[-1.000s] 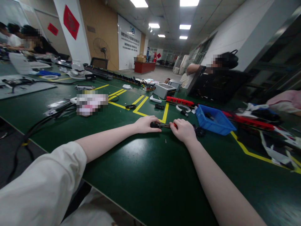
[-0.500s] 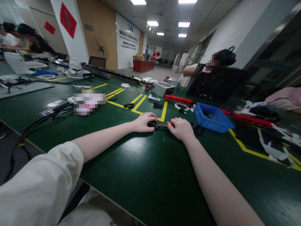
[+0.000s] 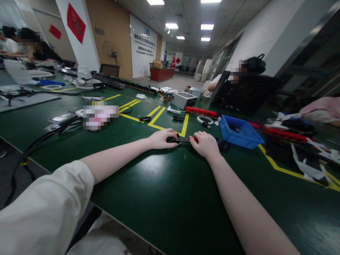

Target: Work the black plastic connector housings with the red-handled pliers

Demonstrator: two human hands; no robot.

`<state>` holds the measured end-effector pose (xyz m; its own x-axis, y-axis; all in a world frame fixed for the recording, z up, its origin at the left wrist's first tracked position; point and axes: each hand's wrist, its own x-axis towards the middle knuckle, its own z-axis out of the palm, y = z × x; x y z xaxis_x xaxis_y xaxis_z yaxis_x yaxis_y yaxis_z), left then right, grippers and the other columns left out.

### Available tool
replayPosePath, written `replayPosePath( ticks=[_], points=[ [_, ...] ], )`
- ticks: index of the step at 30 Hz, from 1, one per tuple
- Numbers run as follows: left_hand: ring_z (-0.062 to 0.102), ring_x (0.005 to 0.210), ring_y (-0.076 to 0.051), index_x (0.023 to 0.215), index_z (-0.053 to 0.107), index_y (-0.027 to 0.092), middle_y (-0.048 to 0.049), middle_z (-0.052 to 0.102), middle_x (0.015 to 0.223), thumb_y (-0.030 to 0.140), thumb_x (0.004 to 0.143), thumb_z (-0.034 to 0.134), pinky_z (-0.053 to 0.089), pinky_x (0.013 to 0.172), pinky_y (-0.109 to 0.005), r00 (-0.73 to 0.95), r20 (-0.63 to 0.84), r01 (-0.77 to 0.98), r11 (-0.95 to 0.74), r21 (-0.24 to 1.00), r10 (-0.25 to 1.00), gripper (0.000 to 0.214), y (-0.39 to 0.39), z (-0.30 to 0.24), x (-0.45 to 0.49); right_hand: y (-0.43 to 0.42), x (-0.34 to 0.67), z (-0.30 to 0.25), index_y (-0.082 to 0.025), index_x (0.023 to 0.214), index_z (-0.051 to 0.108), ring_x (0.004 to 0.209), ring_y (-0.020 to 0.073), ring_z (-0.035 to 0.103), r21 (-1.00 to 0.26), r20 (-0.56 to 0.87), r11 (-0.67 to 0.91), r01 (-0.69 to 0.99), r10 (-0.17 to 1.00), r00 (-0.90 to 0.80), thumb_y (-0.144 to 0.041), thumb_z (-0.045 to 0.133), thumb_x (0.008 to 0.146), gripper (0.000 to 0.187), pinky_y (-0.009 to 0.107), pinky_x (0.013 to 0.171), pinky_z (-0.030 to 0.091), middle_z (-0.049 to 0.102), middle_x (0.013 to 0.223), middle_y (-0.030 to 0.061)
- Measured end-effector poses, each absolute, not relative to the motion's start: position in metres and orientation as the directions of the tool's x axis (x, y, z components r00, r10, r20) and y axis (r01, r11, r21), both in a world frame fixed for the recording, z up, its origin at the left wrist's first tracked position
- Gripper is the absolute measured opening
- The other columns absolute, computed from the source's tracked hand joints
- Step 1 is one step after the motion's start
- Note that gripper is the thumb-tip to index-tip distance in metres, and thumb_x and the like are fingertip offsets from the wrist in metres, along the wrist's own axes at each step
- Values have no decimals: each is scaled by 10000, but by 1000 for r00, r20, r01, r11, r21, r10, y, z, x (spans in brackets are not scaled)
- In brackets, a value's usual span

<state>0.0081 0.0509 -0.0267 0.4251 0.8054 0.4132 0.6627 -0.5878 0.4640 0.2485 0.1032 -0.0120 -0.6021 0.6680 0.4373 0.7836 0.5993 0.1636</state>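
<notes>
Both my hands rest on the green table [image 3: 164,198], close together near a yellow tape line. My left hand [image 3: 160,139] is closed over a small black part [image 3: 172,140]. My right hand [image 3: 205,144] is closed round the red handle of a screwdriver [image 3: 186,140] whose metal shaft runs left into the black part. A tiny pale speck, perhaps a screw [image 3: 185,156], lies on the table just in front of the hands.
A blue plastic bin [image 3: 240,132] stands right of my hands, with red and black parts and white pieces beyond it. A silver box [image 3: 184,100], cables and small black parts lie farther back. One person sits across the table, others at the far left.
The hands have stayed together on the tool and part; my left fingers have shifted slightly on the black part. The view has moved a little.
</notes>
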Motion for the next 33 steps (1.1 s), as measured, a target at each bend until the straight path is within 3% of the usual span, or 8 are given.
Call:
replayPosePath(
  ticks=[4,11,17,21,33],
  points=[
    [644,1027,-237,1045,691,207,-67,636,1160,460,812,696,516,911,-365,423,396,698,-572,432,815,345,51,-25,10,102,249,-11,-191,768,601,823,203,539,155,457,604,782,658,-599,-417,371,966,378,325,713,320,650,853,90],
    [626,1012,-218,1007,667,174,-76,650,1090,343,831,671,495,915,-344,488,414,621,-639,454,768,244,54,-27,9,102,250,-10,-191,763,607,789,206,522,159,464,622,766,638,-615,-423,350,968,402,335,707,319,640,820,93],
    [608,949,-224,1027,619,168,-71,621,1046,496,807,709,487,826,-335,510,396,654,-643,399,764,405,54,-26,10,102,248,-10,-192,747,599,759,200,524,172,438,645,745,627,-644,-422,351,965,403,333,700,316,636,788,89],
    [597,920,-213,1003,607,165,-70,618,1035,483,830,697,469,805,-319,513,410,654,-653,382,754,373,53,-26,10,102,248,-11,-190,742,595,748,197,519,189,434,640,745,626,-648,-422,353,963,401,331,700,316,631,778,84],
    [598,861,-174,923,621,164,-40,623,930,484,896,621,448,762,-273,498,423,593,-653,471,757,322,55,-19,8,107,247,-8,-181,744,600,738,226,521,148,517,668,729,576,-633,-382,362,932,363,358,693,339,619,749,105]
  ],
)
